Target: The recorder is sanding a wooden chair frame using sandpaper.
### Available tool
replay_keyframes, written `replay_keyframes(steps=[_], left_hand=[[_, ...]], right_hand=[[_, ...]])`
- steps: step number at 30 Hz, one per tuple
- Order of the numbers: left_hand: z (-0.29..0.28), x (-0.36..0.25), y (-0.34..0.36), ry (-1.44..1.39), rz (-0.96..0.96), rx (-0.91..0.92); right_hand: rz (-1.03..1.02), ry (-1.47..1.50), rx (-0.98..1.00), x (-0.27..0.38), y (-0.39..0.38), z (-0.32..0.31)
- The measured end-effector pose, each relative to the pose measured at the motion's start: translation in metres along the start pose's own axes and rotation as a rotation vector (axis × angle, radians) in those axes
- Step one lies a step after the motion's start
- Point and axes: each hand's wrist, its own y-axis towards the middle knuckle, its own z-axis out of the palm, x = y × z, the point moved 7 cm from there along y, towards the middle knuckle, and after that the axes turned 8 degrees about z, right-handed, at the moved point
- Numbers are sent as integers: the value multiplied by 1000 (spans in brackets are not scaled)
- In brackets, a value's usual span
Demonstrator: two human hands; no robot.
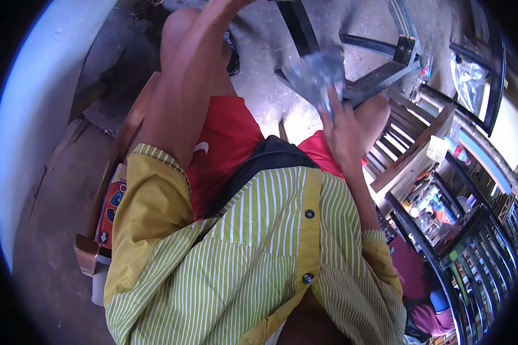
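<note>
My right hand (341,129) grips the near edge of a flat grey-blue sheet (316,75), smeared by motion; whether it is cloth or abrasive paper cannot be told. The sheet lies over or just in front of a black wooden furniture frame (298,27) standing on the floor between my knees. My left forearm (181,86) reaches up over my left leg. Only the wrist and the base of my left hand (231,3) show at the top edge; its fingers are cut off from view.
More black frame parts (380,77) join at a corner on the right. I sit on a brown wooden chair (88,253). To the right are a slatted wooden piece (411,149), a black slatted chair (472,264) and clear plastic wrap (469,83). A pale wall (34,115) stands left.
</note>
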Motion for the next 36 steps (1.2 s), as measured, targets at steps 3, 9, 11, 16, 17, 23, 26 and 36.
replay_keyframes(steps=[3, 9, 11, 16, 17, 23, 26, 36], left_hand=[[2, -1, 0, -7, -83, 39], [-5, -24, -6, -26, -54, 16], [-13, -27, -7, -221, -43, -166], [-38, -27, -10, -384, 46, -354], [-42, -25, -11, -398, 73, -370], [-62, -24, -13, -466, 253, -480], [-58, -25, -13, -563, 199, -447], [-48, -25, -14, -338, 82, -334]], right_hand=[[-59, -15, -83, 3, 6, 3], [1, -58, -31, -16, -17, 9], [74, -69, 20, -22, -20, 10], [45, 30, -17, -16, -18, 7], [69, 5, -10, -18, -17, 9], [54, 12, 4, -25, -17, 11], [-58, 90, -100, -14, -12, 0], [33, -42, 0, -1, 2, 8]])
